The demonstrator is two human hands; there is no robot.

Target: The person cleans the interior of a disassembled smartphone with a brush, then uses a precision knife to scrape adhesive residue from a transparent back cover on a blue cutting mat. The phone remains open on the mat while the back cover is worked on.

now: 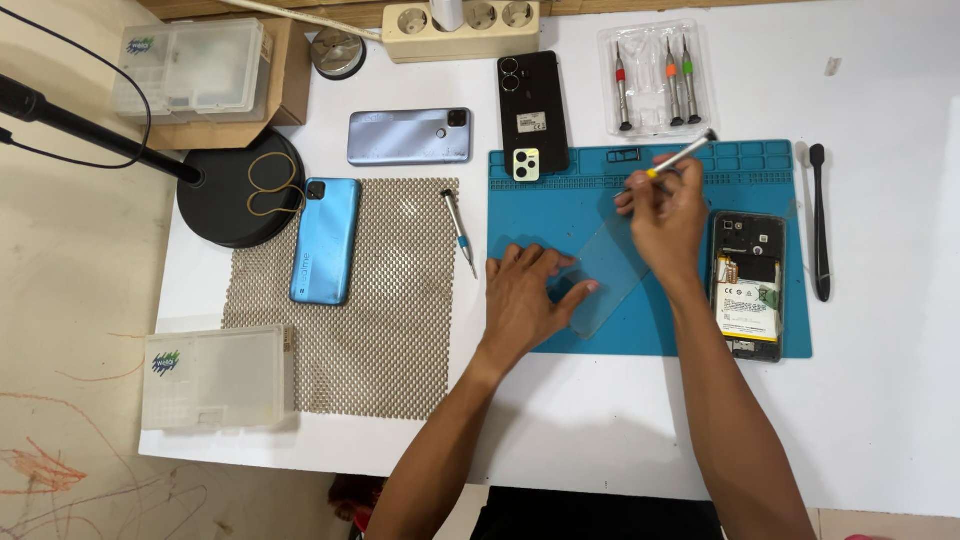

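Head view: at a white workbench [880, 400], a person's left hand [528, 295] lies flat, fingers spread, pinning a clear phone case [608, 275] to a blue repair mat [560, 215], while the right hand [665, 215] grips a yellow-banded screwdriver [680, 157] just above it. The work appears best served by steady downward pressure from the flat hand and a light, controlled tip, since the clear plastic looks apt to slide. At the mat's right edge sits an opened phone [748, 285], its battery bearing a white rectangular label. A black phone [533, 112] above the mat carries a small white sticker. Two frosted plastic boxes [215, 378] at left show small green-and-blue logos; a clear blister pack [655, 80] holds colour-banded drivers.
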